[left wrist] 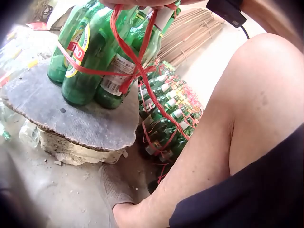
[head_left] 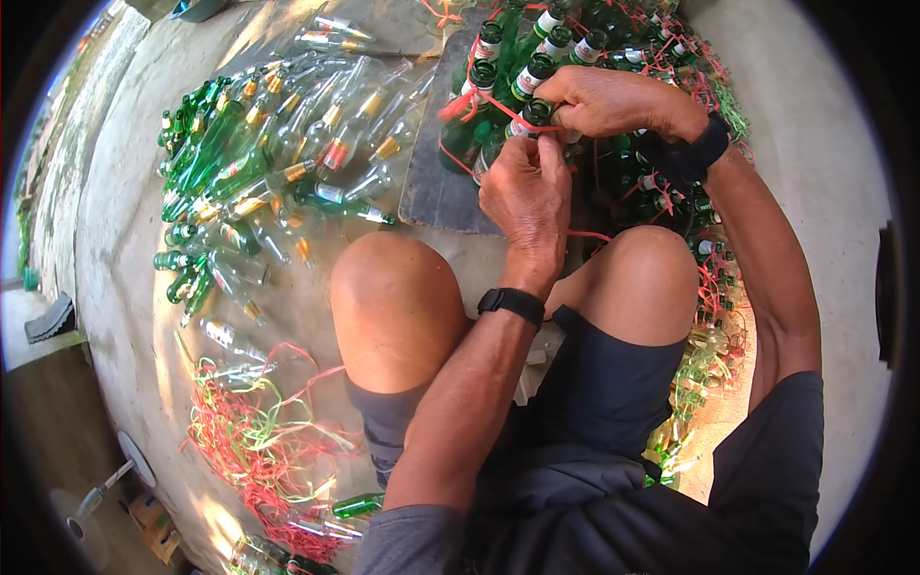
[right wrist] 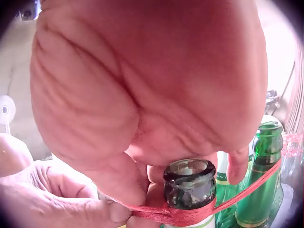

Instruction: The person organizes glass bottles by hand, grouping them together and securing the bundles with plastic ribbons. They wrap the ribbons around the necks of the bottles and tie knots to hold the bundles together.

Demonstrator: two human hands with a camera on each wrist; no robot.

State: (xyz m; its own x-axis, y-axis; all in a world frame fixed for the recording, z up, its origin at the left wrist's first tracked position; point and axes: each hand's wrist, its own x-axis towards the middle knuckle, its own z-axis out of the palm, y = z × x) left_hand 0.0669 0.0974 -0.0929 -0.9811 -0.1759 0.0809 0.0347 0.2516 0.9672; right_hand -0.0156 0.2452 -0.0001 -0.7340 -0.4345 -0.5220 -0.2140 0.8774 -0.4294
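Note:
A bundle of green glass bottles (left wrist: pixel 80 80), bound by red plastic string (left wrist: pixel 102 72), stands upright on a dark round-edged board (left wrist: pixel 42 102). My left hand (head_left: pixel 527 196) pinches the string beside the neck of the nearest bottle (head_left: pixel 537 112). From the other side my right hand (head_left: pixel 613 101) reaches over the same neck, its fingers curled on the string. In the right wrist view the red string (right wrist: pixel 183 216) wraps this bottle's neck, close under the right palm (right wrist: pixel 156 95). The right fingertips are partly hidden behind that neck.
Loose clear bottles (head_left: pixel 359 134) and green bottles (head_left: pixel 206 153) lie on the floor to the left. A tangle of red and green string (head_left: pixel 249 436) lies nearer. Many tied bottles (left wrist: pixel 166 102) stand close together at the right. My knees (head_left: pixel 398 297) are just before the board.

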